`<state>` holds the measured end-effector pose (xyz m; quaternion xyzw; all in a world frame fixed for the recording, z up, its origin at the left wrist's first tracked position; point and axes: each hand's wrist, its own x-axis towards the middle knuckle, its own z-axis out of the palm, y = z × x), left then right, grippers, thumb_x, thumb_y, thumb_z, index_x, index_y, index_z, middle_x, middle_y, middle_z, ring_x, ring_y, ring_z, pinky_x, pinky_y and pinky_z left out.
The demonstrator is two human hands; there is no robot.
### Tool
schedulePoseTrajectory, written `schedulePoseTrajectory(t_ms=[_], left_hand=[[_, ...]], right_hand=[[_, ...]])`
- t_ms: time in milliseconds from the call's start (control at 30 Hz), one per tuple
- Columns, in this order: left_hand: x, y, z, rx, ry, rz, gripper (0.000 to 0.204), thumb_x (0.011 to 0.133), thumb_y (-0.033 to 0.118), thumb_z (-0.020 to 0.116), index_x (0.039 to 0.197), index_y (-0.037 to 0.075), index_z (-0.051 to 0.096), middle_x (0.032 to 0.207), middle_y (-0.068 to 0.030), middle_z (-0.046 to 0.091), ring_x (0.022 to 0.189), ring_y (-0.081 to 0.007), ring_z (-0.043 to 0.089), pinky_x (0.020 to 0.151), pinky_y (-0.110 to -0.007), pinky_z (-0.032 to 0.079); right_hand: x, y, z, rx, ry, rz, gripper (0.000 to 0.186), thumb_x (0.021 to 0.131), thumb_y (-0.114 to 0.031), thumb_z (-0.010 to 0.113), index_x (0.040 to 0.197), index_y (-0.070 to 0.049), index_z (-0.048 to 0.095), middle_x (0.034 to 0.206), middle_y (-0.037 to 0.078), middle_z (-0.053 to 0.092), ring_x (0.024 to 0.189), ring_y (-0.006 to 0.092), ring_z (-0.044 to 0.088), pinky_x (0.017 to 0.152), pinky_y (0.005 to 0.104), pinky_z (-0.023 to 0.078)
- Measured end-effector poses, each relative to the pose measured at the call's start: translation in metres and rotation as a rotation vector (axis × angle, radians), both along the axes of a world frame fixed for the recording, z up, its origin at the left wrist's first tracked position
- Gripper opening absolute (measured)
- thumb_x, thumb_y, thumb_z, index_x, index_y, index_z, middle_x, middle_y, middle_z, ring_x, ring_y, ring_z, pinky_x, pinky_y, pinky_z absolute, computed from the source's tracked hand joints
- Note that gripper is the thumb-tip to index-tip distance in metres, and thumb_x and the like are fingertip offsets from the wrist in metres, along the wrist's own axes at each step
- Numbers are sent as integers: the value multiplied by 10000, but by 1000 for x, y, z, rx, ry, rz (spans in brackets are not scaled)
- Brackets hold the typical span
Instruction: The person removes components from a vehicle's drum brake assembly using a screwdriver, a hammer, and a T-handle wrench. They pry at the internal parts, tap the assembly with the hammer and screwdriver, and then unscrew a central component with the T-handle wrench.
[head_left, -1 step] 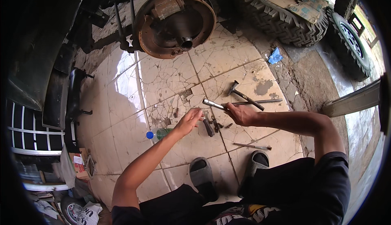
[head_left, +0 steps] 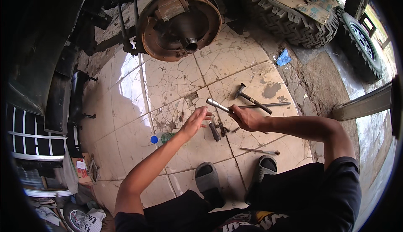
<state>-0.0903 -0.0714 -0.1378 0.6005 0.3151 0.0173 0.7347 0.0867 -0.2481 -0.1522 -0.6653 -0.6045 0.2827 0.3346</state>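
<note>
My right hand (head_left: 247,118) is closed around a silver tubular socket wrench (head_left: 218,105), whose hollow end points up and to the left. Just left of it hovers my left hand (head_left: 196,123), fingers apart, holding nothing. On the tiles below lies a dark-handled screwdriver (head_left: 214,131), beside several small dark metal parts (head_left: 223,127). Beyond my right hand rest a hammer (head_left: 253,99) and a long metal bar (head_left: 273,105). A green plastic bottle (head_left: 166,138) with a blue cap lies partly behind my left forearm. Nearer my feet is a thin brush (head_left: 260,151).
A rusty brake backing plate (head_left: 153,35) with a hollow axle end hangs ahead, under a vehicle. Large tyres (head_left: 294,26) stand at the far right, with cardboard on one. A blue scrap (head_left: 284,57) lies near the cracked tile floor's edge (head_left: 239,66).
My left hand has moved slightly, and its fingers are spread wider. The wrench's hollow end has shifted a little left and upward in my right hand.
</note>
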Motion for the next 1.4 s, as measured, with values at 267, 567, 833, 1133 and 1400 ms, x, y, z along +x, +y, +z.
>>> schedulePoseTrajectory(t_ms=[267, 567, 833, 1133, 1400], left_hand=[[87, -20, 105, -89, -279, 262, 289, 978, 388, 439, 939, 101, 446, 707, -43, 549, 620, -183, 590, 601, -317, 504], [138, 20, 179, -75, -342, 490, 285, 938, 381, 533, 943, 97, 538, 763, -32, 594, 634, -174, 597, 582, -324, 502], [161, 1, 166, -401, -459, 480, 240, 987, 247, 397, 1067, 71, 541, 920, -68, 637, 702, -178, 562, 702, -356, 505], [154, 38, 168, -375, -567, 348, 248, 986, 229, 420, 1051, -1, 486, 981, -168, 622, 909, -296, 655, 810, -447, 568], [151, 45, 168, -346, -543, 286, 180, 965, 175, 460, 1002, 0, 481, 901, -179, 646, 820, -305, 679, 714, -423, 593]], right_hand=[[-7, 19, 99, -69, 1122, -90, 383, 1006, -355, 379, 1099, 5, 468, 681, 22, 514, 561, 115, 553, 505, 259, 445], [-25, -54, 137, -42, 1419, -101, 339, 1011, -328, 367, 1226, -82, 457, 651, -7, 399, 477, 94, 404, 428, 235, 354], [-20, -24, 167, -63, 1698, -246, 386, 1000, -457, 294, 1061, -133, 494, 559, -65, 258, 435, 71, 166, 411, 241, 158], [-25, 27, 208, -62, 1505, -407, 330, 983, -271, 295, 1082, -30, 497, 621, -20, 360, 469, 87, 274, 416, 244, 208], [-36, 42, 211, -47, 1346, -589, 336, 996, -353, 361, 1152, -94, 507, 637, -36, 324, 462, 75, 247, 431, 234, 210]])
